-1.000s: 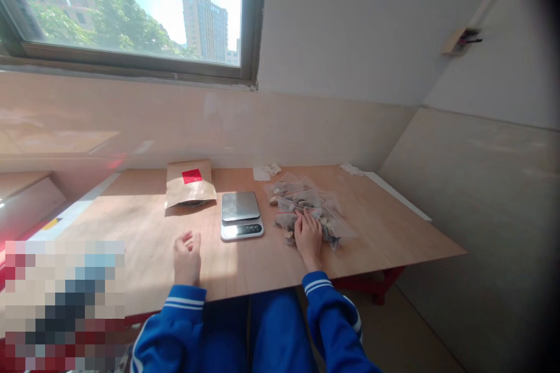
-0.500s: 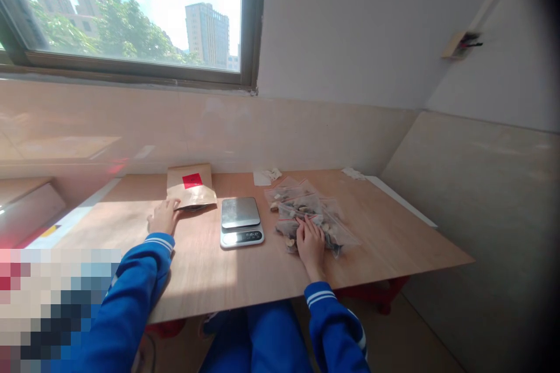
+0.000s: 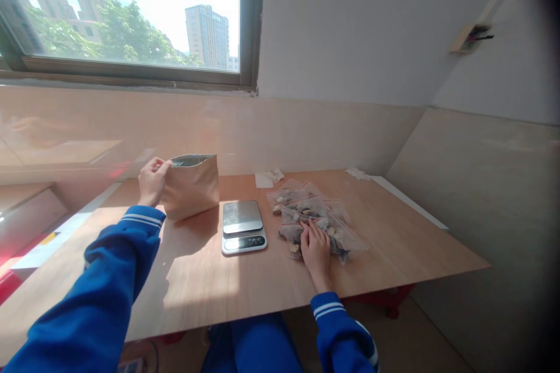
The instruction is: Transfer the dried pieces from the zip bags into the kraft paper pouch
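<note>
Moved: left hand [image 3: 153,182] raises paper bag [image 3: 192,189] upright, 10 o'clock, grasping its rim.
Right hand [image 3: 315,250]: released, resting on zip bags [image 3: 306,207], 1 o'clock.
Scale [image 3: 242,217]: bare, 12 o'clock.

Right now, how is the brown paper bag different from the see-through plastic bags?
The brown paper bag stands with its silvery-lined mouth open, while the plastic bags lie flat in a pile. You can't see through the paper bag; the plastic bags show lumpy pieces. Both rest on the wooden table.
</note>
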Motion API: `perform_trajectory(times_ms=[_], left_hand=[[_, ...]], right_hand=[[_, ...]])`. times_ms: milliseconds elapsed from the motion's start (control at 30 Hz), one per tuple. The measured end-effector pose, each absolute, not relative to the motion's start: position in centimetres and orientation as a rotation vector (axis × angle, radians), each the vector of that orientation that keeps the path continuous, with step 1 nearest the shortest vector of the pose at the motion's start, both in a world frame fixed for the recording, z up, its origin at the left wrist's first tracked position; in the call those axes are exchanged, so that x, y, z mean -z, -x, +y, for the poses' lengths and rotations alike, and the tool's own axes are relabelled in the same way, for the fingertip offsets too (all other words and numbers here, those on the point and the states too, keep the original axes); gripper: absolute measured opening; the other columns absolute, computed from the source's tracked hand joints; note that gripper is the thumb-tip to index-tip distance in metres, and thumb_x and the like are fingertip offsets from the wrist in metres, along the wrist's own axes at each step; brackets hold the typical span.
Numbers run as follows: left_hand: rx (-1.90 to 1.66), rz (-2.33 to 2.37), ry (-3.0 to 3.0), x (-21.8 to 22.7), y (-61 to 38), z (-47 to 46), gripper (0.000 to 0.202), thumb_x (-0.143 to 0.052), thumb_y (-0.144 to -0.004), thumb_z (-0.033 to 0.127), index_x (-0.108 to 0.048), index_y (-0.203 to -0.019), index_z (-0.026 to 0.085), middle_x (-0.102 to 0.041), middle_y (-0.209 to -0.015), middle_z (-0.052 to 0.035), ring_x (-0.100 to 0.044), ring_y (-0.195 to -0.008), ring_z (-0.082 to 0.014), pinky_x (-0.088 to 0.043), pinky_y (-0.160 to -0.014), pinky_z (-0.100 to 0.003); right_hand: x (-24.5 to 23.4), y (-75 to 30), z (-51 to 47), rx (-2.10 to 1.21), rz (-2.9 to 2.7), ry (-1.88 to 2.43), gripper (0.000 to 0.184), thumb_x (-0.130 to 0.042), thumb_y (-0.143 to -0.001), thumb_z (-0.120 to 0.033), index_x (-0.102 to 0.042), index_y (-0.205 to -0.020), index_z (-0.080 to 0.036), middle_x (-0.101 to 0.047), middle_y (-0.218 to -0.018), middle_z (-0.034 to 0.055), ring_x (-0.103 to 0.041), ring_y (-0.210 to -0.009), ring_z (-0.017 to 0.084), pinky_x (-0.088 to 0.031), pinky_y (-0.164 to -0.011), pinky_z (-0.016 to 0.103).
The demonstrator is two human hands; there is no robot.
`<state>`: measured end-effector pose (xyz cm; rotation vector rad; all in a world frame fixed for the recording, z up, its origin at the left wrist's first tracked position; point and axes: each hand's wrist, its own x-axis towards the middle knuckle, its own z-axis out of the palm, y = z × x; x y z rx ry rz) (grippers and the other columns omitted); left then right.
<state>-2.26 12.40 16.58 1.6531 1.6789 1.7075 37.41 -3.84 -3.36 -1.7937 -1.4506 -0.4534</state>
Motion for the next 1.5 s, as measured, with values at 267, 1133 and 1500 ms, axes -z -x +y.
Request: perform_trajectory(times_ms=[267,1133,1500], left_hand=[[-1.616,1.376,-1.582,-16.9,1.0,13.3,0.043,-0.059,-0.073,0.058,-0.055,-0.072,0.015,-0.051,-0.061,0.0037,-0.046,-0.059,-0.0101,-0.037,-0.056,-0.022],[-1.476,1.997,-1.558,0.3,-0.2,4.4,0.081,-0.061,-0.074,0.030,-0.016,-0.139,0.012,-0.023,-0.142,-0.0233,-0.030,-0.135,-0.0344,-0.029,-0.110,-0.053],[-1.420,1.771,-1.448,0.0,-1.2,0.1,0.035,-0.050,-0.078,0.034,-0.058,-0.107,0.017,-0.056,-0.111,-0.0106,-0.054,-0.108,-0.0261,-0.044,-0.097,-0.045]], right_hand=[[3.4,-37.4,-3.9,0.473,-1.468,1.766,0.038,-0.034,-0.094,-0.023,-0.066,-0.114,-0.016,-0.063,-0.124,0.0124,-0.055,-0.116,0.024,-0.038,-0.097,0.042],[3.4,-37.6,-4.5,0.339,-1.481,1.712,0.043,-0.035,-0.096,-0.044,-0.065,-0.115,-0.019,-0.061,-0.126,0.0113,-0.053,-0.116,0.025,-0.036,-0.098,0.043],[0.6,-35.5,-6.3,-0.033,-1.263,1.378,0.040,-0.037,-0.096,-0.040,-0.069,-0.095,-0.016,-0.069,-0.100,0.0123,-0.062,-0.095,0.023,-0.047,-0.088,0.039]])
